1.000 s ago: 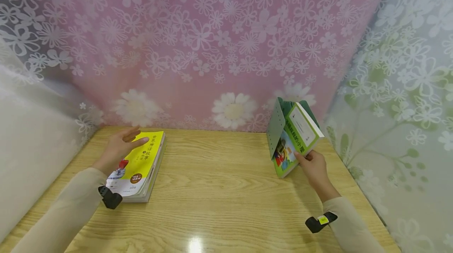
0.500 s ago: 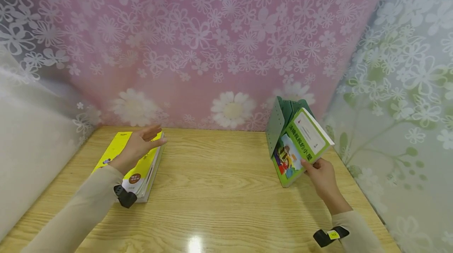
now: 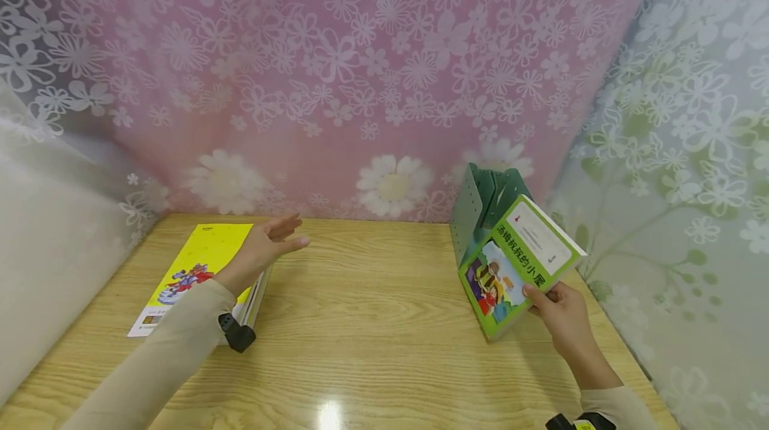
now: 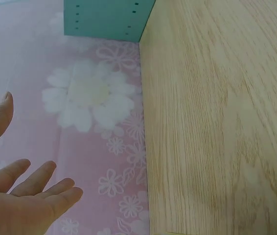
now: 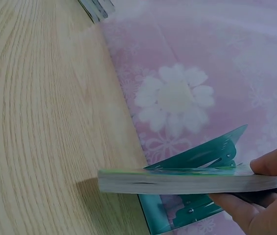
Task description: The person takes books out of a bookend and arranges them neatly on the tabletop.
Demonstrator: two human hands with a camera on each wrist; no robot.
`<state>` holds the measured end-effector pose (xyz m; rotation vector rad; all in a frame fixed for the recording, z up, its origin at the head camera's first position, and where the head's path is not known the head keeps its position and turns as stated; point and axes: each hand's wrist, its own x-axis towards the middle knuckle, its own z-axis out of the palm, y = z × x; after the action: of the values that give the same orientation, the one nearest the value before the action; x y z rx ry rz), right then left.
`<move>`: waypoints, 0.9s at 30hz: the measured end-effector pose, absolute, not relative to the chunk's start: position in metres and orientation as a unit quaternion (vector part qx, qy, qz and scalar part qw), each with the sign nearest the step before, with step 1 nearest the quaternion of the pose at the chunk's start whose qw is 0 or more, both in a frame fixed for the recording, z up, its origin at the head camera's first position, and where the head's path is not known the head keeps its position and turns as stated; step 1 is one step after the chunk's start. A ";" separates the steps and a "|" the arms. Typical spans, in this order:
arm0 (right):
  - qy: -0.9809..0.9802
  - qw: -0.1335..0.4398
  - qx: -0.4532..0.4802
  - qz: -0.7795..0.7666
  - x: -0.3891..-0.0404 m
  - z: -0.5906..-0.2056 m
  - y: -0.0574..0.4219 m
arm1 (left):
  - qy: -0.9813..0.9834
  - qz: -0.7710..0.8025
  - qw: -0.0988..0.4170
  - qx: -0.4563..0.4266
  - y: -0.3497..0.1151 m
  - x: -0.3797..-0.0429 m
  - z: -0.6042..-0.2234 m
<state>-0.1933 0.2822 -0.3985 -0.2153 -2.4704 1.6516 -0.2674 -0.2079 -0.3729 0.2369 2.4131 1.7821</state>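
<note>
In the head view my right hand [image 3: 561, 320] grips a green-bordered paperback book [image 3: 523, 270] by its right edge, thumb on the front cover. The book is tilted, in front of a dark green book holder [image 3: 464, 223] at the back right. The right wrist view shows the book's page edges [image 5: 187, 183] side-on, between my thumb [image 5: 270, 161] and fingers. My left hand [image 3: 261, 253] is held above a stack topped by a yellow book [image 3: 207, 250], fingers extended and holding nothing. My forearm hides part of that stack.
The wooden table [image 3: 360, 323] runs between the stack and the holder. A pink floral curtain [image 3: 336, 83] hangs along the back edge. Pale sheeting stands on the left [image 3: 54, 230] and a floral curtain on the right [image 3: 679, 230].
My right hand has drawn the green-bordered book toward me and to the right, away from the holder. My left hand has moved right over the yellow book.
</note>
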 end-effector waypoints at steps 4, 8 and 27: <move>-0.818 0.070 -0.065 0.567 -0.185 -0.396 0.283 | 0.798 0.593 0.078 0.079 -0.202 -0.267 -0.373; -0.821 0.054 -0.051 0.566 -0.177 -0.393 0.281 | 0.800 0.589 0.081 0.082 -0.195 -0.266 -0.372; -0.808 0.014 0.031 0.588 -0.162 -0.388 0.247 | 0.733 0.665 0.096 0.108 -0.160 -0.257 -0.387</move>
<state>-0.1618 0.2465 -0.3883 0.0965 -2.5171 1.8313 -0.2572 -0.1603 -0.3869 0.3190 2.1709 1.9696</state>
